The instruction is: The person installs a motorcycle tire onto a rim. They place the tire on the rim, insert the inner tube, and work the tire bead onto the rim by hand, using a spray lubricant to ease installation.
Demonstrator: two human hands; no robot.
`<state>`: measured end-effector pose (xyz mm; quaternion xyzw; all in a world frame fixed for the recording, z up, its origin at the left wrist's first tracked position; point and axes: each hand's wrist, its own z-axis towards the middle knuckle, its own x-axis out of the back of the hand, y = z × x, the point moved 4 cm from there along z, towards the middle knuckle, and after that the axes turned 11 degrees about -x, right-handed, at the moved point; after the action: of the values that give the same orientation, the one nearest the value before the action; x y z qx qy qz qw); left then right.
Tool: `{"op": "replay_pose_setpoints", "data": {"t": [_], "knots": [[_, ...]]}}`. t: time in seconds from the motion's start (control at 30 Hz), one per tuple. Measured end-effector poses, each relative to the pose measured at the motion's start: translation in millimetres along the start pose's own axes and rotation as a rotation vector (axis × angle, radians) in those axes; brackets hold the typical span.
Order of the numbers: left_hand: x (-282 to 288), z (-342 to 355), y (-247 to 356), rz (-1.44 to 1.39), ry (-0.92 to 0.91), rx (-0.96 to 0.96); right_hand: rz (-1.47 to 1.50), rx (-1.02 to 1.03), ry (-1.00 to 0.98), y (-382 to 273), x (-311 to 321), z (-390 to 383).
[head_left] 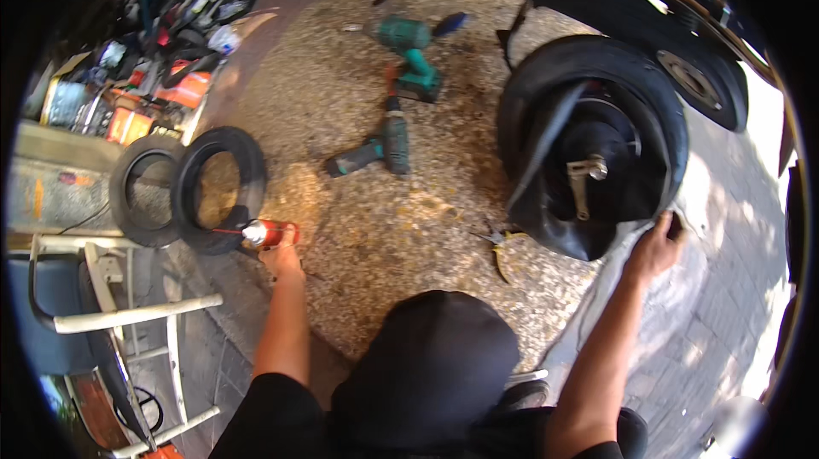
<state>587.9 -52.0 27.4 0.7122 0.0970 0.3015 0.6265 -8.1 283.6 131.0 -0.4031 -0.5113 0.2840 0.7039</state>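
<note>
Left hand (282,261) around a red can (275,234), right hand (655,249) at a black wheel (616,142).
The left fingers clasp the can; the right touch the wheel's lower edge, on the person's right, though whether they grip I cannot tell. Yellow-handled pliers (502,256) lie just beside the wheel, two bare tyres (252,171) near the can, two green power tools (396,142) farther off.

Can (277,233): red, silver-ended, held tilted on its side at left, its thin red straw (227,230) pointing left. Wheel (604,136), at right: black tyre (522,88), dark hub (590,143), metal crank (582,193) hanging down; slack black rubber (546,148) folds across its left side and bulges below.
</note>
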Motion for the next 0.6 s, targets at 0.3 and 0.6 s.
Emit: {"op": "replay_pose_setpoints", "data": {"t": [0.3, 0.6], "knots": [[21, 90, -1, 0.042, -0.083, -0.247, 0.434, 0.072, -0.789, -81, -38, -107], [-49, -67, 86, -0.036, -1.428, -0.103, 0.329, -0.372, -1.750, -73, -85, -265]]}}
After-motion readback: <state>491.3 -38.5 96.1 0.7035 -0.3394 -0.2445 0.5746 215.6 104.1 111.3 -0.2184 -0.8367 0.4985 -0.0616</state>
